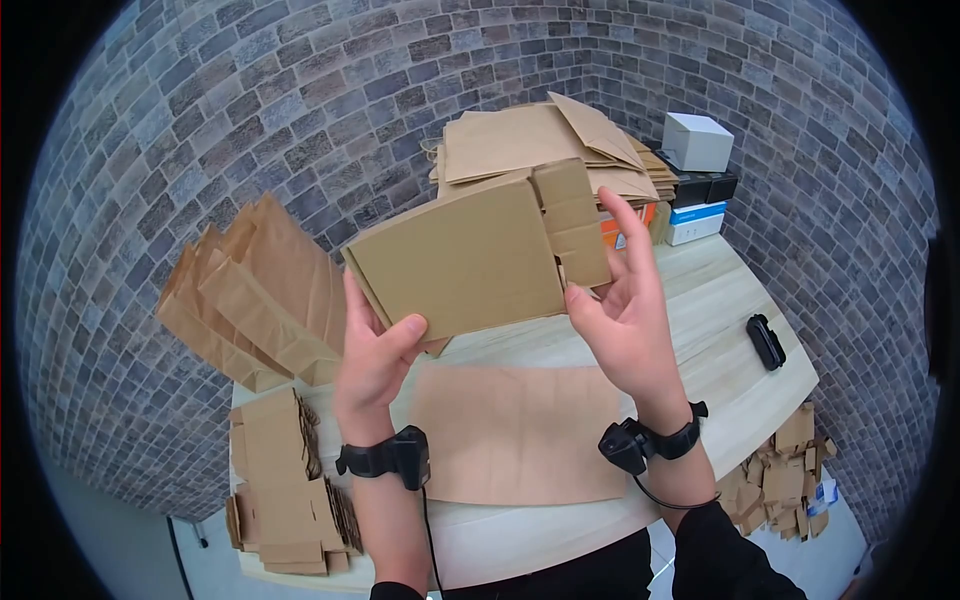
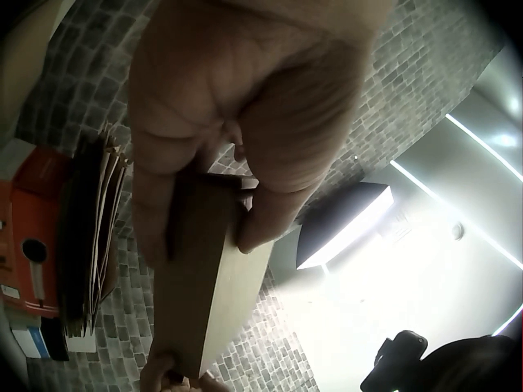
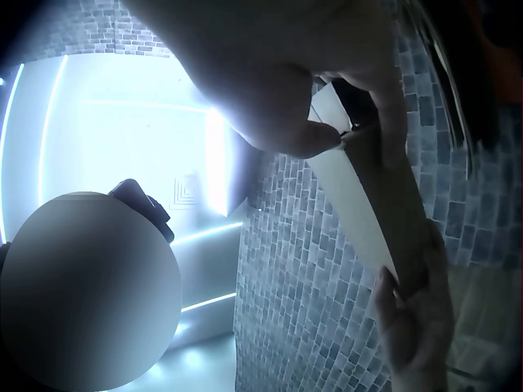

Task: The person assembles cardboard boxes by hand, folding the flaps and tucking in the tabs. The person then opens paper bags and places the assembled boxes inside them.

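Observation:
A flat brown cardboard box [image 1: 460, 260] is held up above the table, tilted with its right end higher. At its lower left corner my left hand [image 1: 375, 360] grips it, thumb on the front face and fingers behind. My right hand [image 1: 632, 325] pinches the lower right corner, with the index finger raised beside the end flap [image 1: 578, 225], which stands out from the box. In the left wrist view the box [image 2: 192, 278] appears edge-on between thumb and fingers. The right wrist view shows the box [image 3: 368, 204] with its near end open under the right hand.
A brown paper sheet [image 1: 520, 435] lies on the table [image 1: 700, 300] below the box. Paper bags [image 1: 265, 290] stand at left, above flattened cardboard [image 1: 280, 460]. Stacked kraft bags [image 1: 510, 140] and small boxes [image 1: 698, 143] are behind. A black case [image 1: 766, 342] lies at right.

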`<state>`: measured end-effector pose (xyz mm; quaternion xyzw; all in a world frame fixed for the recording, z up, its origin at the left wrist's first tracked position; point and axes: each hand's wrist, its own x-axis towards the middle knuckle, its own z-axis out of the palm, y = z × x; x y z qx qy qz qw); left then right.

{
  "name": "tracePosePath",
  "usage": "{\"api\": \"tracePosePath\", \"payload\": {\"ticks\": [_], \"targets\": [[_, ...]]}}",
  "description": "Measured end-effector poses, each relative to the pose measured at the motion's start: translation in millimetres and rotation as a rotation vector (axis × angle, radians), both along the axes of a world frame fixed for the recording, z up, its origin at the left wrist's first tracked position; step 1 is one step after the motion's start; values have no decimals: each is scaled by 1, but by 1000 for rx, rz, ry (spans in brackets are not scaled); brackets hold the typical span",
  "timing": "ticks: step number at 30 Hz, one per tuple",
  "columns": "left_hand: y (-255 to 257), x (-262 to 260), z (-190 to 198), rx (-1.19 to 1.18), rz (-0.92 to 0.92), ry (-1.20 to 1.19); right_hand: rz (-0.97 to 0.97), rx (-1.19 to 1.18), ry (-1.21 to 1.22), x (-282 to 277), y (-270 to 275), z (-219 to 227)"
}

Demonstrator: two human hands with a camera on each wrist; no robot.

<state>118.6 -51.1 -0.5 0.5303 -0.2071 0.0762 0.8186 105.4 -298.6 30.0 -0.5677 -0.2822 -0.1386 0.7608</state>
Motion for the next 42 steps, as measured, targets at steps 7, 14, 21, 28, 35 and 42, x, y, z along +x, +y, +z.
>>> {"api": "tracePosePath", "payload": {"ticks": [7,14,21,28,35,42], "targets": [[25,14,-18,197,-191,190,-18,-142,-2,0,-11,4],[17,6,-12,110,-97,135,40,-204,-24,14,-11,-5],[15,11,-21,199,-72,27,-120,-169,-16,12,-14,-2],[-8,-2,-3,145,119,-120,-259,-133,-112,23,-8,-8],[-32,3,-5,106,134,-75,-319,150,-24,28,-10,-16],[-33,5,-5,68,70,26,-429,-14,-122,32,-9,-23]]}}
